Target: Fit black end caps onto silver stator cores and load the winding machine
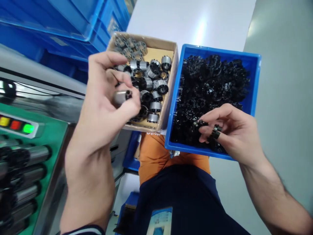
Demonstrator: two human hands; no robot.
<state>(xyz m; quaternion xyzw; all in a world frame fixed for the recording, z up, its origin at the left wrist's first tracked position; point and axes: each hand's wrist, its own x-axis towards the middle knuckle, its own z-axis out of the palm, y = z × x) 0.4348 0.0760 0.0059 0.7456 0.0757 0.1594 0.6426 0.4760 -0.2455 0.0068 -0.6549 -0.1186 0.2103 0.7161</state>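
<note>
My left hand [107,88] is closed round a metal cylinder [120,97] with a dark end, held over the left side of a cardboard box [168,98]. Inside the box lie several silver rings with black toothed rims [155,106], and grey metal cores [141,47] sit at its far left. My right hand [227,130] pinches a black plastic ring part [216,131], and a second black part [200,123] is at its fingertips. This hand is above the near right part of a blue bin [257,78] heaped with black ring parts [210,78].
Box and bin stand side by side on a white table [166,16]. Large blue crates [73,19] are stacked at the upper left. At left is a green machine [56,130] with lit buttons [28,128] and rows of metal cylinders [36,155].
</note>
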